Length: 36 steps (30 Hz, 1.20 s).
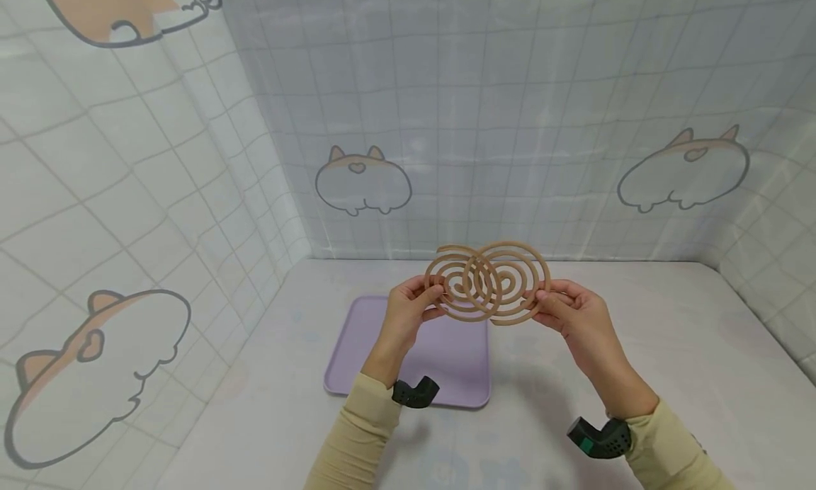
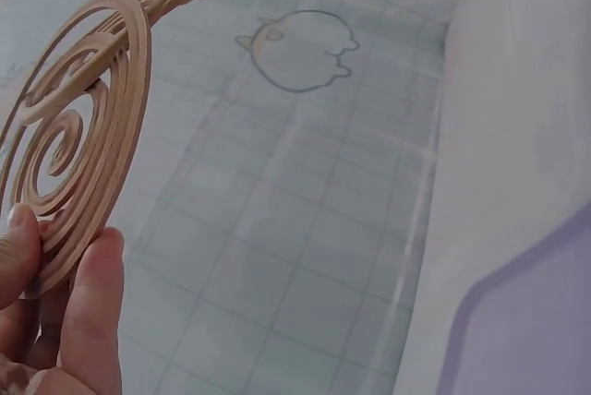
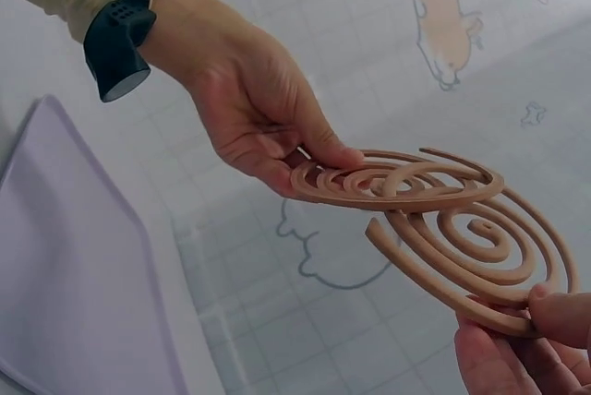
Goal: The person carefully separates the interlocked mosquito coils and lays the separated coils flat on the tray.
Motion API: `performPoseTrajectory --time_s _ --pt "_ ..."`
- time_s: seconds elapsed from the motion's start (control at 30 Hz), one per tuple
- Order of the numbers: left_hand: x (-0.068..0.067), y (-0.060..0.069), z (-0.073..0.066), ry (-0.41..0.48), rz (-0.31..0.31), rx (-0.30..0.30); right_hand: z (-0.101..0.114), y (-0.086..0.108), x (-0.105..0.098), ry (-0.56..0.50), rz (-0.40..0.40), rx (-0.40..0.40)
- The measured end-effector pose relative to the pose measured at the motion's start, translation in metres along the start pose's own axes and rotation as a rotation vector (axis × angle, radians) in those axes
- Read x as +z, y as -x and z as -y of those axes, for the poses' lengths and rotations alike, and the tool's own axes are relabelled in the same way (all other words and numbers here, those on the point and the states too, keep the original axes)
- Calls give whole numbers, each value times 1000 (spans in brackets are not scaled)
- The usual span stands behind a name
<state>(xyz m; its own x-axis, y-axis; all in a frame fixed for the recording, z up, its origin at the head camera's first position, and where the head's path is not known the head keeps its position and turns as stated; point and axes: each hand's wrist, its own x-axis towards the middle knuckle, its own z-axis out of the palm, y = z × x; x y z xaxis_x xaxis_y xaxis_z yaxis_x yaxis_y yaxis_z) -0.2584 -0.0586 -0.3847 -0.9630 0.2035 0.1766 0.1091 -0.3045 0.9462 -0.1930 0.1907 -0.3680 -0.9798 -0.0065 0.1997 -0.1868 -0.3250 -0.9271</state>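
Between left hand [image 1: 408, 309] and right hand [image 1: 579, 313], pinching outer rims [image 1: 508, 243], the mosquito coils [image 3: 416, 202] seem light and brittle, best held there.

from farther back, the head camera is looking forward and down at the coils [image 1: 482, 281]. closer, the left wrist camera [image 1: 416, 393] is facing past them to the wall [image 1: 523, 122], the right wrist camera [image 1: 602, 439] across them. all are sharing the coils.

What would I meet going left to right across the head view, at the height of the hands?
Animal print on the left wall → left hand → left coil → right coil → right hand.
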Motion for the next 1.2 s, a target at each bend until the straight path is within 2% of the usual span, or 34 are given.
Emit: performPoseTrajectory --time_s 0.33,0.53,0.83,0.97,1.2 --pt "1 -2 2 -33 -68 53 -1 0 0 4 -51 -12" --pt "-3 -4 0 -104 -76 64 1 0 -3 51 -52 -11" --pt "-13 -7 -11 -272 -7 34 7 1 -12 134 -20 -6" --pt "-18 -8 -14 -363 36 49 8 1 -14 189 -19 14" --pt "-26 -11 -26 -546 148 100 12 2 -17 285 -1 38"
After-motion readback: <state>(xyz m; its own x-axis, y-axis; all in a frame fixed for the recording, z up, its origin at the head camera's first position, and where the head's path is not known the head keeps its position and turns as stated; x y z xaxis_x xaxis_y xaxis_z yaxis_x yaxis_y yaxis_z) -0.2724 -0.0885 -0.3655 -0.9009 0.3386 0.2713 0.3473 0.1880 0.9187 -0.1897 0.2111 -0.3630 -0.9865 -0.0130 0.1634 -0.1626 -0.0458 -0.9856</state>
